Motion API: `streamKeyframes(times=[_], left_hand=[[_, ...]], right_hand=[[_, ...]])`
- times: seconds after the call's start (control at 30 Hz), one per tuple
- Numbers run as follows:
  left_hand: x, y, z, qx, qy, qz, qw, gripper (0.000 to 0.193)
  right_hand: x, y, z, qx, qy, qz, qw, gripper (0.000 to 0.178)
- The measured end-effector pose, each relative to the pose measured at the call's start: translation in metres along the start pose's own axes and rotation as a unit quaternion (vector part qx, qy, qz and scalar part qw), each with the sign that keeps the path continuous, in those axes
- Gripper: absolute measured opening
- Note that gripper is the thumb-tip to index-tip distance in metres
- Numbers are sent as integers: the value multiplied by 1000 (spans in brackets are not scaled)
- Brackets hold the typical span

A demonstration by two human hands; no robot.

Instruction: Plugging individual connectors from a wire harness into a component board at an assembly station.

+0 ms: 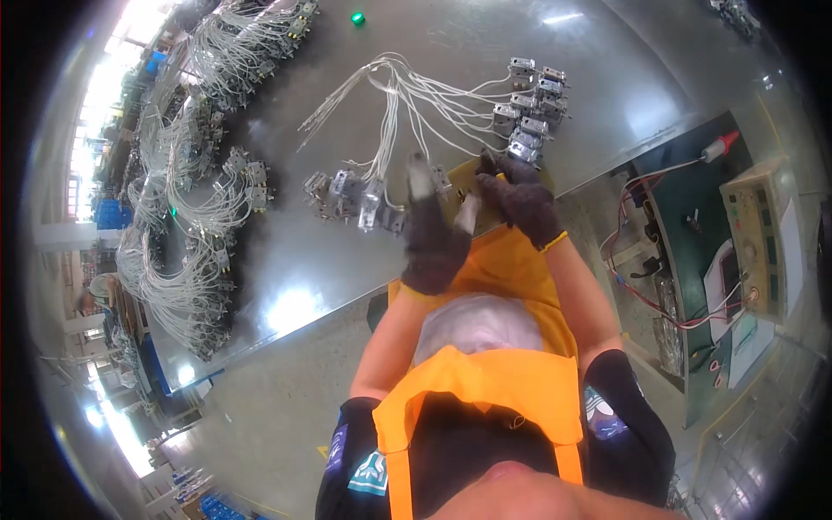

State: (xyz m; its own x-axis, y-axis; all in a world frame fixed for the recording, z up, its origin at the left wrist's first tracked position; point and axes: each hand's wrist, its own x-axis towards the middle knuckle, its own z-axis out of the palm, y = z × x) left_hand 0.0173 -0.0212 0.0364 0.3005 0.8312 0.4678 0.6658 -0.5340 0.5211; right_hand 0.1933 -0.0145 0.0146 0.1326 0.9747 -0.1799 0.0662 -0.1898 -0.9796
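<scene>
Both hands wear dark gloves and are at the near edge of the metal table. My left hand (435,243) is open, its worn grey fingers stretched forward and its thumb apart, beside several small metal connector blocks (371,208) on white wires. My right hand (524,201) has its fingers curled together; whatever they hold is hidden. A brass-coloured plate (457,184) lies between the hands, partly covered by them. Just beyond my right hand stands a cluster of silver metal blocks (530,113). White wires (400,87) join both groups of blocks in a loose bundle.
Large heaps of wired metal blocks (186,217) line the table's left side. At the right, a beige instrument box (756,238) stands on a green surface, with red and black leads (617,238) and a red-tipped probe (721,146). A green light (357,18) shows at the far side.
</scene>
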Motion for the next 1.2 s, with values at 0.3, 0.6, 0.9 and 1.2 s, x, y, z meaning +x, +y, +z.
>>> streamKeyframes(times=[0.3, 0.6, 0.9, 1.2], left_hand=[[-40, -35, -28, 193, -62, 93, 975, 48], [-31, -42, -49, 45, -76, -10, 996, 63], [-24, 13, 15, 114, -13, 26, 993, 41], [-46, -46, 20, -153, -53, 52, 986, 54]], right_hand=[[19, 12, 47, -297, 20, -303, 905, 49], [25, -23, 38, -250, 36, -94, 963, 61], [45, -70, 61, -386, -190, -67, 900, 55], [-8, -30, -16, -83, -133, -63, 986, 35]])
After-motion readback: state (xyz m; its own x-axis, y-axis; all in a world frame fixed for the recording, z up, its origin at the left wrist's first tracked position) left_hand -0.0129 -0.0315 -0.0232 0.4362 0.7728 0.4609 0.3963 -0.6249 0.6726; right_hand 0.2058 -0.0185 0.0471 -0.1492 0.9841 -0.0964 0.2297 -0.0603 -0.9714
